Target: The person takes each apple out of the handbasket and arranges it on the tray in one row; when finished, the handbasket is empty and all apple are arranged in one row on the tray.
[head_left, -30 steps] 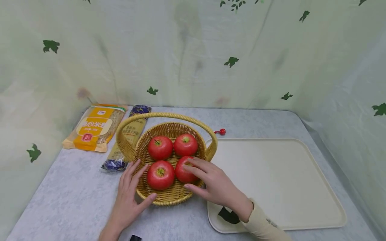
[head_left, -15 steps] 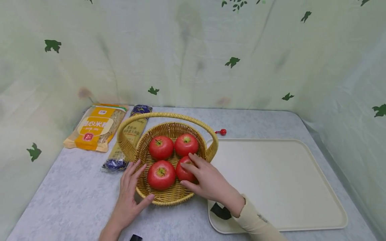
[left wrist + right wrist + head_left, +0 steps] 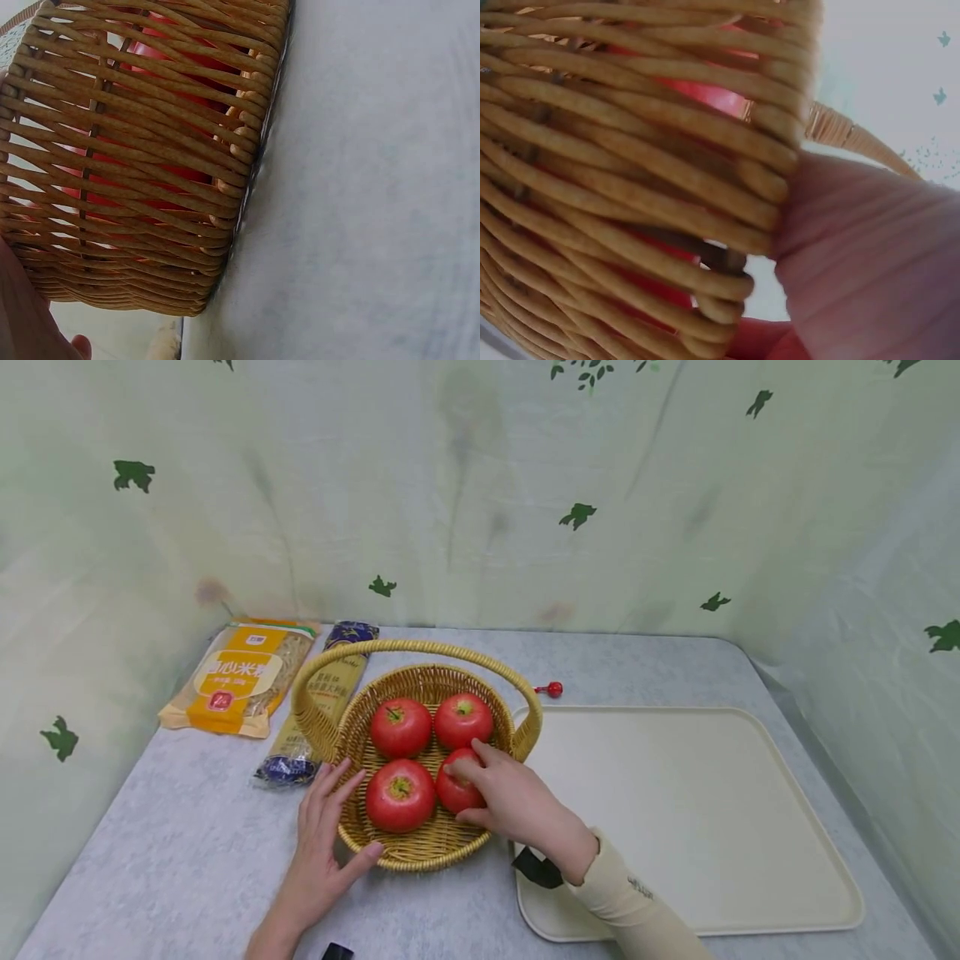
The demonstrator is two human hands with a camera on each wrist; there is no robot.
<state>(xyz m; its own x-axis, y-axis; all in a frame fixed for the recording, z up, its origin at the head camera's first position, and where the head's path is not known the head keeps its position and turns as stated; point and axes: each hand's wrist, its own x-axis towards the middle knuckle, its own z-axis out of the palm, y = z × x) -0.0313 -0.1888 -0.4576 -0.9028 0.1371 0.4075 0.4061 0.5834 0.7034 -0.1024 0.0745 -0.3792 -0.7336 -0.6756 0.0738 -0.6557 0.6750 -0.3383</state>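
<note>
A yellow wicker basket (image 3: 420, 860) with an arched handle stands on the table and holds several red apples. My right hand (image 3: 521, 797) reaches over the near right rim, its fingers and thumb curled round the near right apple (image 3: 456, 787), which it partly covers. Beside that one lies the near left apple (image 3: 400, 795). Spread fingers of my left hand (image 3: 318, 852) touch the left and near rim of the basket. From the left wrist, the basket's woven side (image 3: 142, 165) fills much of the view. The right wrist view shows the weave (image 3: 630, 150) close up, with red behind it.
A cream tray (image 3: 675, 818) lies to the basket's right. Behind it is a small red object (image 3: 553, 689). An orange food packet (image 3: 236, 681) and a long gold-and-blue packet (image 3: 322, 697) lie at the left. A leaf-patterned curtain (image 3: 480, 527) hangs behind the table (image 3: 172, 843).
My right hand has shifted slightly left and its fingers have closed round the near right apple. The left hand stays at the rim. The basket has not visibly moved.
</note>
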